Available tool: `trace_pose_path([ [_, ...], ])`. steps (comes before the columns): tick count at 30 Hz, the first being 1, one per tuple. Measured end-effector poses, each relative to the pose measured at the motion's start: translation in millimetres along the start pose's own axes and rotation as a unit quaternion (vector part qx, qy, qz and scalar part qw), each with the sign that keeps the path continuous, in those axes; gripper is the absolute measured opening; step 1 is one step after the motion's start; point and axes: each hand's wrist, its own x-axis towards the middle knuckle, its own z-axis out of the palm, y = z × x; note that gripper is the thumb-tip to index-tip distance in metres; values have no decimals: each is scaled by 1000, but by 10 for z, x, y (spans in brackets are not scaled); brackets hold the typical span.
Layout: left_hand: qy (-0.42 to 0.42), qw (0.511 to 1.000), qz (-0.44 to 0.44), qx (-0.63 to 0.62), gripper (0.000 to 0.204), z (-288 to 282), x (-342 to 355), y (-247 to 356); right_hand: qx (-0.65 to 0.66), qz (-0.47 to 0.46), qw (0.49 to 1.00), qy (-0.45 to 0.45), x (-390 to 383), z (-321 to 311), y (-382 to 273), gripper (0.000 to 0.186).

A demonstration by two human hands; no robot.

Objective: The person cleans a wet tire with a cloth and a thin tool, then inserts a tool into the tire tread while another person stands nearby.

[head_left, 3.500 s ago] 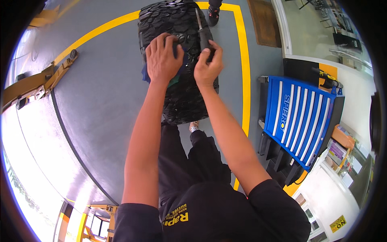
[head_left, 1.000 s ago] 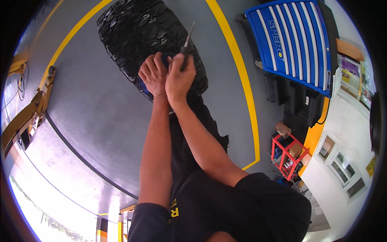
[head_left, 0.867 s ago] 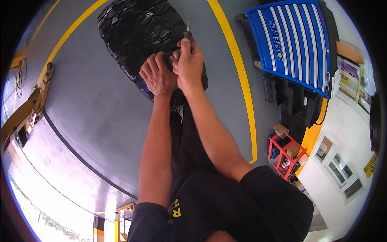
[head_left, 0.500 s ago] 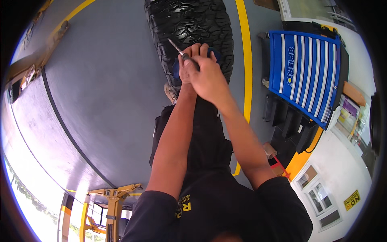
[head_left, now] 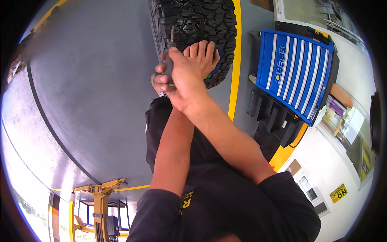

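Observation:
My right hand (head_left: 181, 74) is closed around the dark handle of a slim hand tool (head_left: 172, 44) like an awl or screwdriver. Its thin, rough-looking metal shaft points away from me over the left part of the tire tread. Beneath it is a large black tire (head_left: 193, 20) with deep, chunky blocks. My left hand (head_left: 204, 54) lies on the tread with its fingers spread, over a blue and green cloth-like piece (head_left: 218, 58) that shows at its right side. The right wrist crosses over the left forearm and hides the left wrist and thumb.
A blue tool cabinet (head_left: 296, 74) with several drawers stands to the right, past a yellow floor line (head_left: 236, 84). Black stepped blocks (head_left: 268, 117) sit beside it. A tan lift post (head_left: 100, 209) rises at the lower left. My shoe (head_left: 156, 84) is by the tire's left edge.
My right hand has shifted left and turned, so the tool now points almost straight away from me instead of up-left. My left hand stays on the tire. The view has shifted slightly.

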Motion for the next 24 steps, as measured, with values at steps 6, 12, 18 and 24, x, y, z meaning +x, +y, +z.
trace_pose_path([
  [6, 77, 996, 8, -46, 27, 62, 56, -28, 45, -23, 998, 43, -35, 257, 129, 18],
  [12, 90, 995, 10, -38, 27, 164, 168, -58, 36, -4, 997, 63, -27, 376, 64, 18],
  [18, 63, 997, 5, -54, 28, 116, -6, 3, 96, -23, 991, 89, 66, 430, 144, 23],
  [24, 119, 992, 13, -26, 31, 436, -87, -170, -199, -504, 813, 213, 721, 200, 74, 24],
])
